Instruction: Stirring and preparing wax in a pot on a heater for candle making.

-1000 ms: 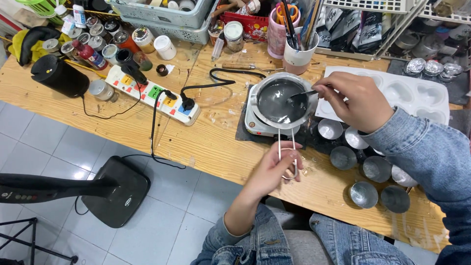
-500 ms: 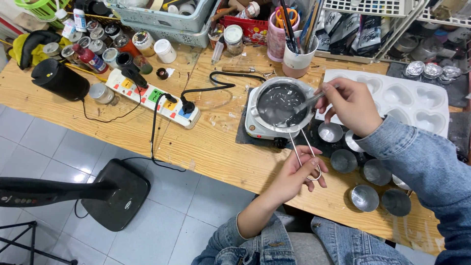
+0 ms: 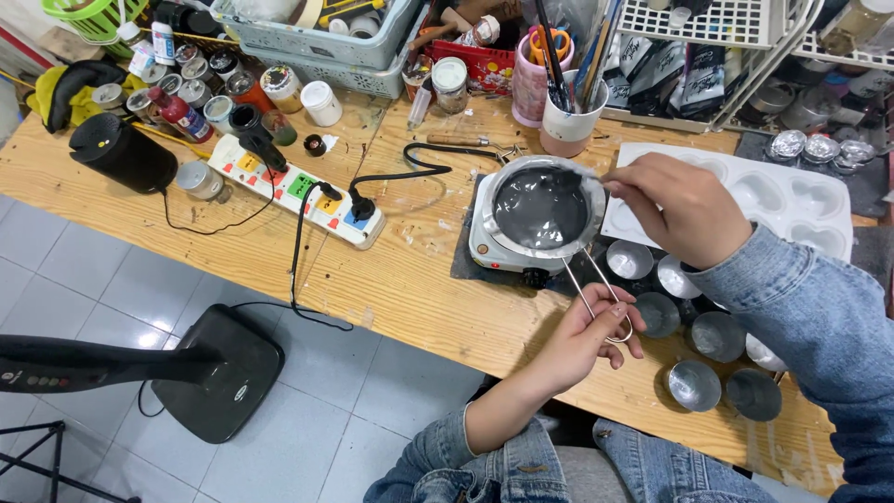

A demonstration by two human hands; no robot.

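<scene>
On the small white hotplate (image 3: pixel 507 253) sits the melting pot (image 3: pixel 540 207) of grey liquid, its wire handle (image 3: pixel 599 293) pinched in the left hand (image 3: pixel 582 340) while the right hand (image 3: pixel 678 207) grips a stirrer (image 3: pixel 591 173), apparently mid-stir, calling for steady circling without slopping.

Wooden workbench (image 3: pixel 410 289), grey tiled floor (image 3: pixel 84 279)

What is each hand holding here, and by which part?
The left hand holds the pot by the looped end of its wire handle. The right hand holds a stirrer by its upper end, tip in the grey liquid.
</scene>
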